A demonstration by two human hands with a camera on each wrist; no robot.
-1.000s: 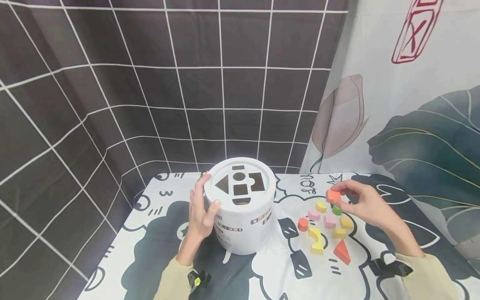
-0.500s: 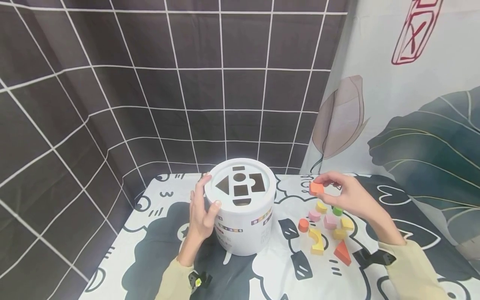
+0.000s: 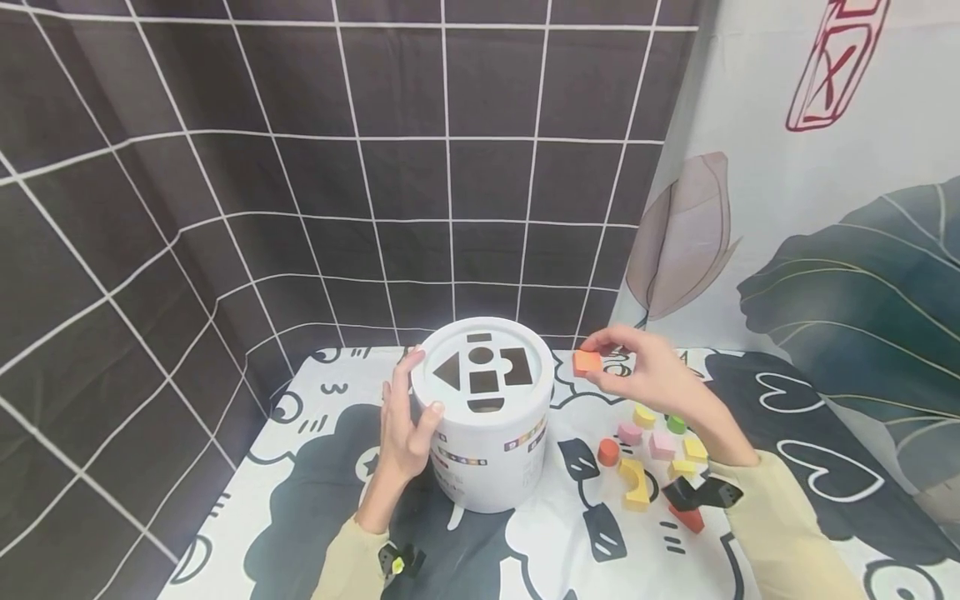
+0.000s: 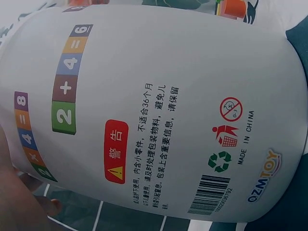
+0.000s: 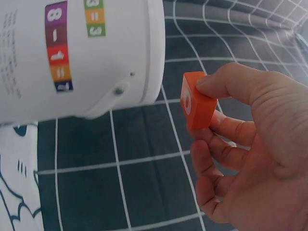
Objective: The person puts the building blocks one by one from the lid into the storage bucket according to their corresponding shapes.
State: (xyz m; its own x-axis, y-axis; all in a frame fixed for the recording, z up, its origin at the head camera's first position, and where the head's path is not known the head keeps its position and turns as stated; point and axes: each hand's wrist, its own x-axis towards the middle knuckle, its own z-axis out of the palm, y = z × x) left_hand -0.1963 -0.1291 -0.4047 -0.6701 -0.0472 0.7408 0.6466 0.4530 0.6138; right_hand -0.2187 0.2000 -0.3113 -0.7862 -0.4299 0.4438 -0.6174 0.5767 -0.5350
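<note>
Right hand: I see thumb and fingertips closed to the block's width, pinching it at its edges; the lower fingers curl loosely beneath it.
Left hand: fingers spread and nearly straight along the side of the white bucket, thumb on its near side.
Orange block: squared, flat-sided; my right wrist view shows a white ring mark on 1 face. It is held in the air, near the bucket's right rim and apart from it.
White bucket: upright on the tabletop, with 6 shaped openings in its lid.
Loose blocks: yellow, pink, green and red, right of the bucket.
</note>
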